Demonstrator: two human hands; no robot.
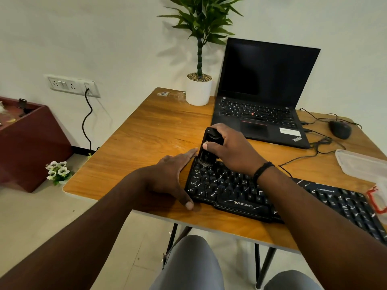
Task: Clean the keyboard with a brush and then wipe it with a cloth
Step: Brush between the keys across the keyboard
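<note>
A black keyboard (234, 191) with white streaks lies across the front of the wooden table (150, 132). My right hand (232, 149) grips a black brush (206, 147), held upright with its bristles down on the keyboard's top left corner. My left hand (169, 176) lies flat on the table against the keyboard's left end, fingers straight along its edge and thumb at the front corner. No cloth can be made out.
An open black laptop (261, 97) stands behind the keyboard, with a potted plant (199, 88) to its left. A black mouse (340, 129) and cables lie at the back right. A clear plastic container (360, 162) sits at the right edge.
</note>
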